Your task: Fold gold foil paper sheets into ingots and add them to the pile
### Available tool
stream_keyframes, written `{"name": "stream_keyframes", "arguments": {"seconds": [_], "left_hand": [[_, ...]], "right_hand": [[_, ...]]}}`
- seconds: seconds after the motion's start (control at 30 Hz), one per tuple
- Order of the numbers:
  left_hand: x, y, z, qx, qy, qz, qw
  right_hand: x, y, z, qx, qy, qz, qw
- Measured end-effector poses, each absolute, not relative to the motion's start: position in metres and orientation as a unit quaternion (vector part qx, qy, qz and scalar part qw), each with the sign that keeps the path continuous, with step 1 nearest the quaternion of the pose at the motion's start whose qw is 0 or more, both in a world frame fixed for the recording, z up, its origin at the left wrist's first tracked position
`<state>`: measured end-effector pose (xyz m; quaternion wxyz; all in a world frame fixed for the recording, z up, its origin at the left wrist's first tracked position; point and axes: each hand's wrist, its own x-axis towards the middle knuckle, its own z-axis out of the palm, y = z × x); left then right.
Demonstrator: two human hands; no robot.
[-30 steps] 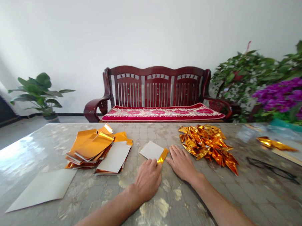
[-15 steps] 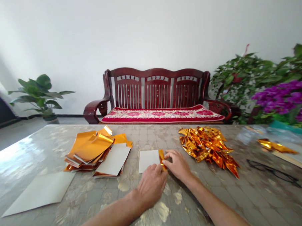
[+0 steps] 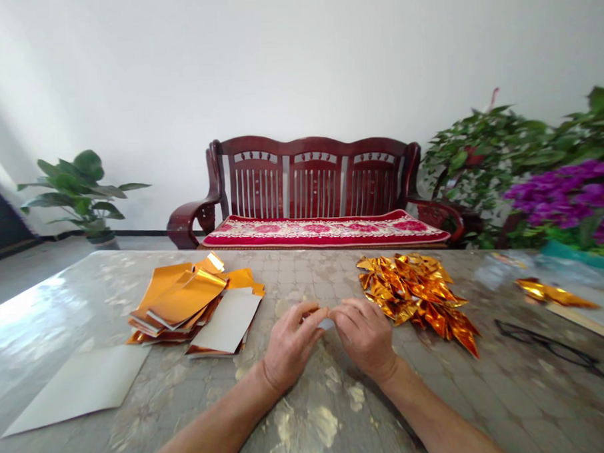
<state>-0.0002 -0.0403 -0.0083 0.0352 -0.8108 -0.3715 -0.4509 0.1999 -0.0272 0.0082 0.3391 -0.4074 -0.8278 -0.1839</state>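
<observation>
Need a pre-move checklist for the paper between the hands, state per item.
1. Both hands on the paper: ok. Left hand and right hand pinch the small paper between them.
2. Paper edges lined up: cannot tell, fingers cover most of it.
3. Sheet stack squared up: not ok, the sheets lie fanned and uneven.
4. Foil pile untouched by the right hand: cannot tell, they look very close.
5. Glasses away from both hands: ok, they lie off to the right on the table.
</observation>
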Motion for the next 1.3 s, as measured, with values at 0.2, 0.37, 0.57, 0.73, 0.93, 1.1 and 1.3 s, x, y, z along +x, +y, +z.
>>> {"name": "stream_keyframes", "arguments": {"seconds": [0.2, 0.37, 0.57, 0.73, 0.93, 1.1, 1.3], "left_hand": [[-0.005, -0.035, -0.004, -0.802, -0.368, -0.469, 0.034], [-0.009, -0.034, -0.003, -0.797, -0.357, -0.487, 0.024], [-0.010, -0.031, -0.006, -0.816, -0.424, -0.390, 0.046], [-0.008, -0.030, -0.007, -0.832, -0.483, -0.254, 0.097], [-0.007, -0.027, -0.009, -0.843, -0.486, -0.222, 0.059], [-0.008, -0.029, -0.011, -0.842, -0.491, -0.223, 0.020], [-0.010, -0.026, -0.007, -0.812, -0.533, -0.233, -0.050]], "right_hand": [[0.202, -0.029, 0.004, -0.368, -0.855, -0.169, 0.325], [0.207, -0.030, 0.005, -0.403, -0.854, -0.144, 0.295], [0.205, -0.023, 0.006, -0.421, -0.844, -0.172, 0.284], [0.202, -0.018, 0.001, -0.405, -0.867, -0.176, 0.231], [0.201, -0.015, -0.005, -0.394, -0.887, -0.157, 0.184], [0.202, -0.014, -0.008, -0.406, -0.890, -0.110, 0.176], [0.202, -0.013, -0.009, -0.441, -0.874, -0.042, 0.202]]}}
